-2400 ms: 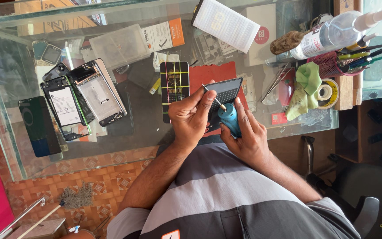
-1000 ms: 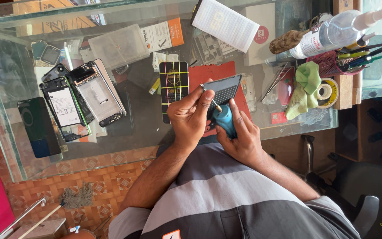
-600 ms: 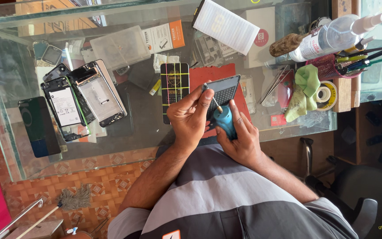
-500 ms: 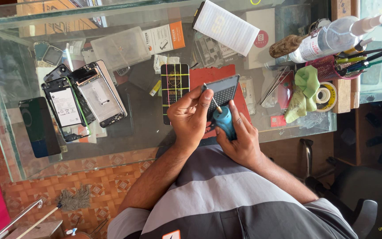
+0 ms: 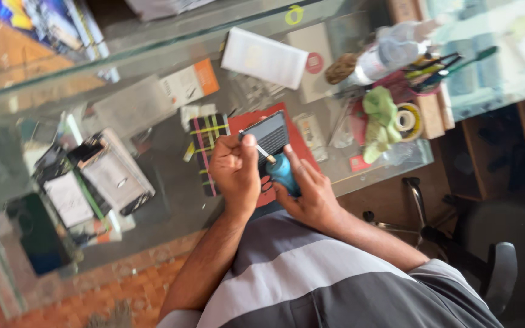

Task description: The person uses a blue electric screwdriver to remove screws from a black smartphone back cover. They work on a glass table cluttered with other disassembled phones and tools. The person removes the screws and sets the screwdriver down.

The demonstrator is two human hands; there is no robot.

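My left hand [image 5: 234, 174] is closed around a thin pale stick tool [image 5: 261, 151]. The tool's tip meets the top of a small blue bottle-like object [image 5: 284, 173], which my right hand [image 5: 311, 195] grips from below. Both hands hover over the near edge of a glass table [image 5: 171, 200]. Just beyond them a dark, ridged rectangular part [image 5: 267, 131] lies on a red mat [image 5: 302, 144]. What the blue object contains cannot be seen.
Opened phones [image 5: 113, 173] and a dark phone [image 5: 34, 234] lie at the left. A striped parts tray [image 5: 206, 141], white box [image 5: 264, 58], spray bottle [image 5: 390, 51], green cloth [image 5: 381, 115], tape roll [image 5: 406, 119] and tool cup [image 5: 432, 73] crowd the table. An office chair [image 5: 487, 255] stands at the right.
The view has tilted and swung. My hands have drawn closer together, bringing the stick's tip down to the blue object. The things on the table have not moved.
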